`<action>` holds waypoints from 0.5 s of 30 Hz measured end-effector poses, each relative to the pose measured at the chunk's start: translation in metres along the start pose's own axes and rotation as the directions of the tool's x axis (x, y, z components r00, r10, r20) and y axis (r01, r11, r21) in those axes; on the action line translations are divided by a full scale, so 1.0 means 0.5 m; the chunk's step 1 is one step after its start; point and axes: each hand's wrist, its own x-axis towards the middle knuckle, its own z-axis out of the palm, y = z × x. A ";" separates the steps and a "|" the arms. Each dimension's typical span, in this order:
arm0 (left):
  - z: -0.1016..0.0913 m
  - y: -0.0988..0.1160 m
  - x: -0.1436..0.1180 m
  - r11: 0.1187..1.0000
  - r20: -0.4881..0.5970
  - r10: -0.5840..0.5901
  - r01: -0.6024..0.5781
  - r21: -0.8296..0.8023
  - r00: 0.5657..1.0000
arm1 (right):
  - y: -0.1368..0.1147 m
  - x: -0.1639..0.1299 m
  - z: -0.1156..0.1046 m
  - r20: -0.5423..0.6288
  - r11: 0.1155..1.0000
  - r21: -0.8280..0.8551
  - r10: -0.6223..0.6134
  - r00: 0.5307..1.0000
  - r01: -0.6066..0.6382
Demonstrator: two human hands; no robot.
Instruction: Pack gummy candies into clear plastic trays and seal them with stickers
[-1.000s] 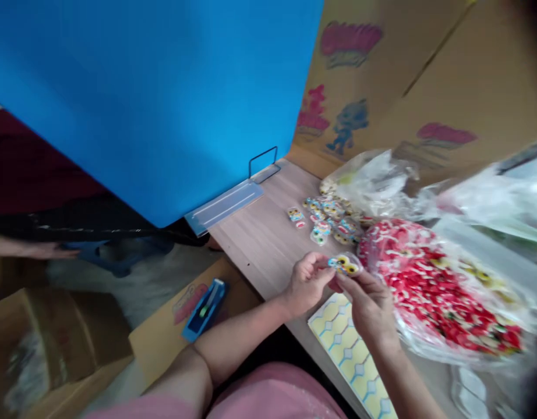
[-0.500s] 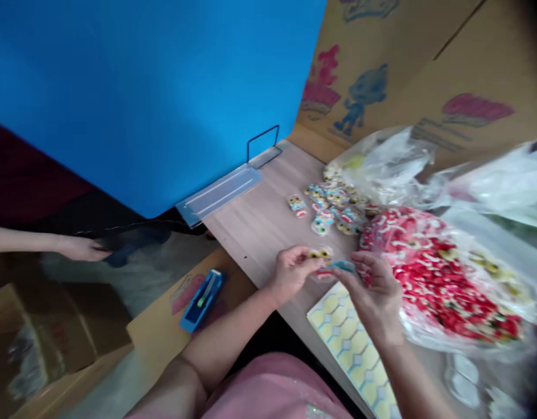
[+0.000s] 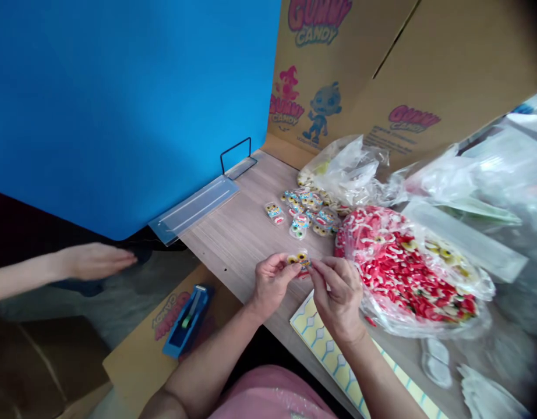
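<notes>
Above the table's near edge, a small clear candy pack (image 3: 300,258) with yellow eye gummies at its top is pinched by my left hand (image 3: 271,284), thumb on its front. The thumb and fingertips of my right hand (image 3: 341,295) are closed at the pack's right side, pressing on a small blue-and-orange sticker that lies across its middle. My fingers hide part of the pack. Under my right forearm lies a sheet of yellow stickers (image 3: 312,329). Several finished-looking packs (image 3: 301,224) with blue stickers sit in a pile beyond my hands.
To the right stands a plastic bag of red-and-white gummies (image 3: 399,279); behind it, a bag of eye gummies (image 3: 338,169). Empty clear shells (image 3: 437,361) lie nearer. A blue panel (image 3: 141,105) borders the left, beside a tape dispenser (image 3: 187,321). Another person's hand (image 3: 98,261) reaches in.
My right hand has brought the blue sticker from beside the pack onto it. The view has shifted right. At left, the other person's hand has opened out and moved inward.
</notes>
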 end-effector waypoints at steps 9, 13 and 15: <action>-0.026 0.005 -0.008 0.983 0.184 0.041 -0.073 0.170 0.982 | 0.001 0.027 -0.047 0.537 0.748 0.518 0.095 0.838 -0.416; -0.026 -0.003 -0.009 0.993 0.109 -0.040 0.027 0.118 0.993 | -0.003 0.001 -0.018 0.528 0.629 0.570 0.214 0.822 -0.529; -0.024 -0.003 -0.004 0.992 0.110 -0.027 0.014 0.122 0.994 | 0.001 -0.016 0.001 0.515 0.545 0.595 0.306 0.801 -0.591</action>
